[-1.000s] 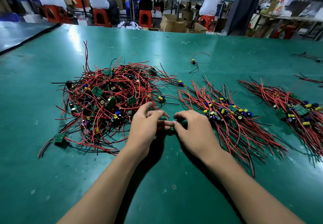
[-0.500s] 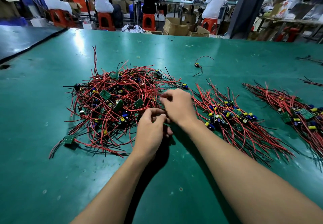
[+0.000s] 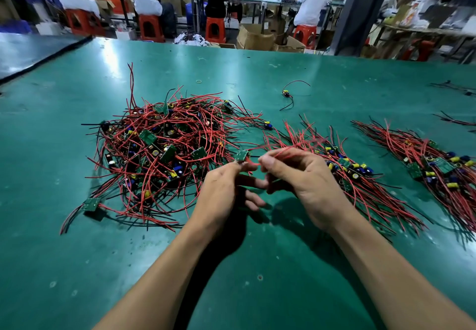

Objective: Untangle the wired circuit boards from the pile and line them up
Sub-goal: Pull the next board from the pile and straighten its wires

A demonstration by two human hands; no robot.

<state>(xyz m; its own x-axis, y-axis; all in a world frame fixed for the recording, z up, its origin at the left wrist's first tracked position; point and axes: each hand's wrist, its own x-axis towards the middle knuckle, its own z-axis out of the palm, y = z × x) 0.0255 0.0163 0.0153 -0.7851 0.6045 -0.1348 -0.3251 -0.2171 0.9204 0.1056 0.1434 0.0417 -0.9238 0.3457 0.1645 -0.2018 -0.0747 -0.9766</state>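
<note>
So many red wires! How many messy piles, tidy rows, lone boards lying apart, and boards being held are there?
Messy pile: 1
Tidy rows: 2, the middle row and the right row
Lone board lying apart: 1
Held board: 1
Total: 5

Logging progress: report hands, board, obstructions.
Left hand pinches green board. Right hand pinches its red wire. Tangled pile close left; lined-up row beyond right hand.

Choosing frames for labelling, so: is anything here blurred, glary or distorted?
Head view: the thin red wires pinched by the right hand smear with motion; the small green circuit board in the left hand is sharp; white glare streaks the glossy green table far left; background workers are soft.
</note>
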